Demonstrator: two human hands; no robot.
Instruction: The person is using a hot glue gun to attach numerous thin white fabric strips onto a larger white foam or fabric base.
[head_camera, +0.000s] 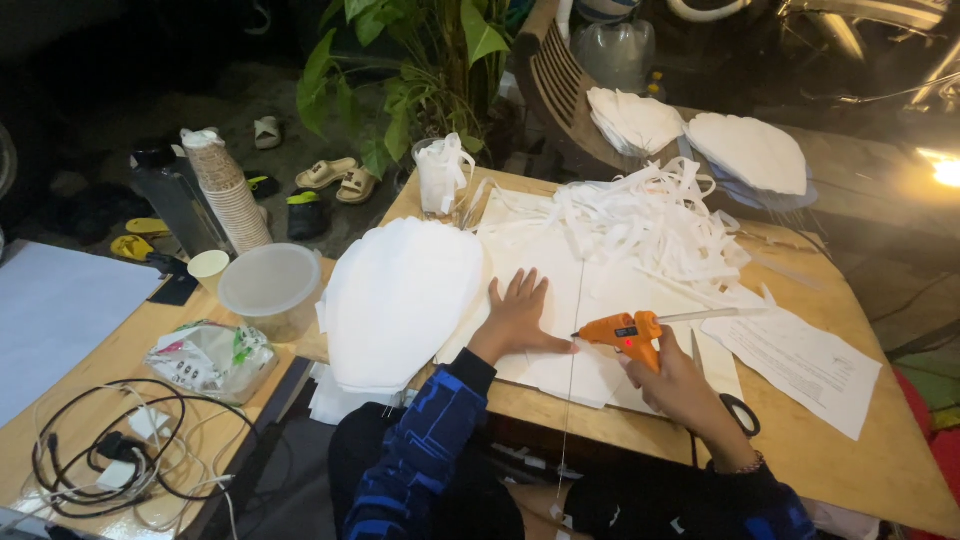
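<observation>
Now my right hand (678, 385) grips an orange glue gun (625, 333). My left hand (517, 317) lies flat, fingers spread, on white paper (560, 270). A crumpled green-and-white packet (210, 358) sits far left.

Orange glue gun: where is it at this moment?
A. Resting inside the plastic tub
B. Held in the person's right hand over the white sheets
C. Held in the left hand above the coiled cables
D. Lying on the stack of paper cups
B: the right hand has the orange glue gun in its grip, nozzle pointing toward the left hand, which lies flat on the white sheets.
</observation>
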